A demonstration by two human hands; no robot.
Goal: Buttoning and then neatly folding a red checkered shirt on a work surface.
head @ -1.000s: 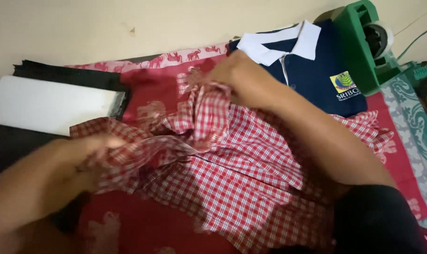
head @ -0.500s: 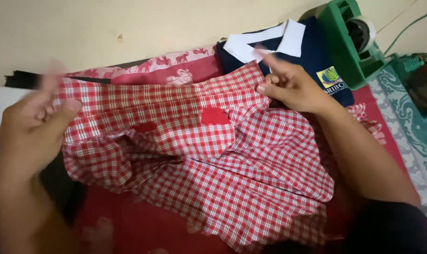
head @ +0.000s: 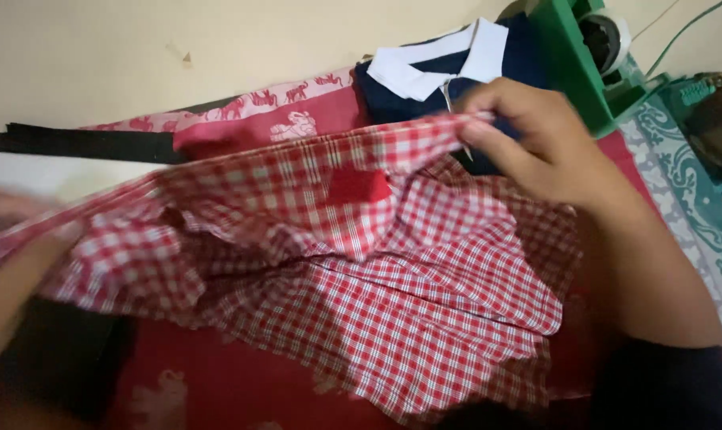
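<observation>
A red and white checked shirt (head: 377,263) is stretched out above a red patterned cloth (head: 241,127). My right hand (head: 536,143) pinches the shirt's upper edge at the right. My left hand (head: 11,219) at the far left edge is blurred and mostly hidden behind the fabric, and it grips the shirt's other end. A solid red patch (head: 359,185) shows near the middle of the shirt. The lower half of the shirt lies in folds on the cloth.
A folded navy polo shirt with a white collar (head: 448,68) lies behind the checked shirt. A green machine (head: 584,60) stands at the top right. A teal patterned cloth (head: 687,183) runs along the right. Black and white flat sheets (head: 66,155) lie at the left.
The bunched shirt has been pulled open and taut between my hands. My left hand has moved out to the far left; my right hand has closed on the upper edge.
</observation>
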